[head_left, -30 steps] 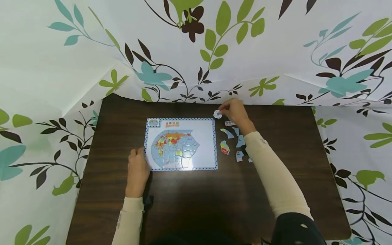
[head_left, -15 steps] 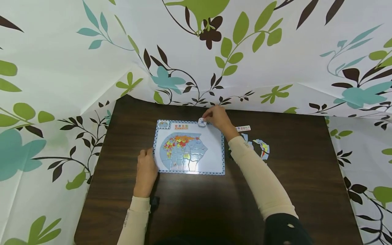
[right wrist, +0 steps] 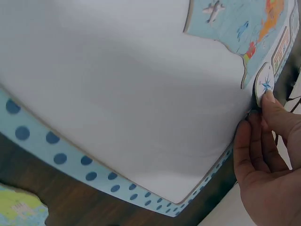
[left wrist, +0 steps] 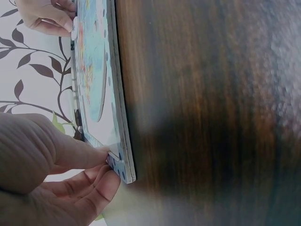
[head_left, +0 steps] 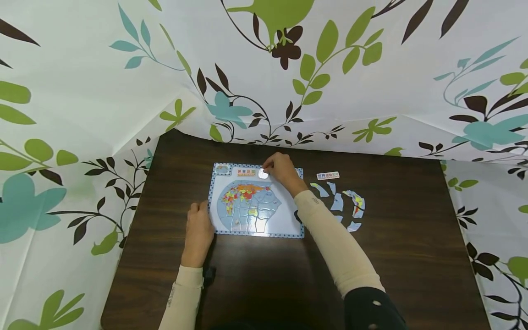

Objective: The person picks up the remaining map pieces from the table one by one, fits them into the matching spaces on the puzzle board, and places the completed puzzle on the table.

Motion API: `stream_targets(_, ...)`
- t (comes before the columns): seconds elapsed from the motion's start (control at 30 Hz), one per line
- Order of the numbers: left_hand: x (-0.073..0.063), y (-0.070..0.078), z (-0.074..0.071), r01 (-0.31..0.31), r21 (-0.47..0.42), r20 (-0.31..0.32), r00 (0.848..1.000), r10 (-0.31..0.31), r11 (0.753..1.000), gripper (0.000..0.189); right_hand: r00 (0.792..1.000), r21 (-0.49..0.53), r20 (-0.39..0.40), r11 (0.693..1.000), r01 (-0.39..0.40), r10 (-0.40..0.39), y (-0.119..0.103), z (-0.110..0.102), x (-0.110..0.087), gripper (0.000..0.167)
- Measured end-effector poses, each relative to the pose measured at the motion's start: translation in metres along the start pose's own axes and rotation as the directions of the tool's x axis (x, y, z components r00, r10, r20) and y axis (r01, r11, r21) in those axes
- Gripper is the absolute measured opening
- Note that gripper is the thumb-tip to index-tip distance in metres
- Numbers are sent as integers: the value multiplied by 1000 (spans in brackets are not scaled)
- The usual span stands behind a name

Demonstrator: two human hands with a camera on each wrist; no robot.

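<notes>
White board (head_left: 286,221) runs lengthwise side to side, left hand (head_left: 199,233) pinching its edge, right hand (head_left: 283,172) pinching a compass piece (right wrist: 265,80).

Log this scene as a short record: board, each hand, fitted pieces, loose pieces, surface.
Board: world-map puzzle board with a dotted blue border
Left hand: left hand grips the board's left edge
Right hand: right hand pinches the compass-rose piece near the top border
Fitted: joined map pieces; white area bare at right
Loose: map pieces and lettered strip, right of the board
Surface: dark wood-grain table
</notes>
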State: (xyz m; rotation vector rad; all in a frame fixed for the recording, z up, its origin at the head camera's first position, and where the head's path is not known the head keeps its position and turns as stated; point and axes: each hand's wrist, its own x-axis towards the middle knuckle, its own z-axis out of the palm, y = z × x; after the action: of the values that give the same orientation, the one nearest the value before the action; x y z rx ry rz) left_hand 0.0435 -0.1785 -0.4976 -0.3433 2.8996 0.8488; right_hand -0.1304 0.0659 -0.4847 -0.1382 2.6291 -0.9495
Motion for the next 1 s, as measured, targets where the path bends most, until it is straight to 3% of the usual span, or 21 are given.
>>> stream_targets(0.33, -2, 0, -1, -11, 6, -5, 1000, 11, 1000, 41, 999, -25, 10, 999, 42, -42, 4, -1, -3, 11)
stream_targets(0.53, -1, 0, -3, -12, -3, -17, 1000, 12, 1000, 41, 997, -10, -43, 998, 67, -67, 10, -13, -3, 19)
stream_targets(0.73, -1, 0, -2, -22, -6, -23, 999, 22, 1000, 40, 999, -47, -28, 998, 41, -42, 27, -46, -3, 33)
stream_targets(1.0, -2, 0, 0, -7, -8, -10, 1000, 7, 1000, 38, 999, -219, 16, 975, -34, 38, 88, -100, -13, 38)
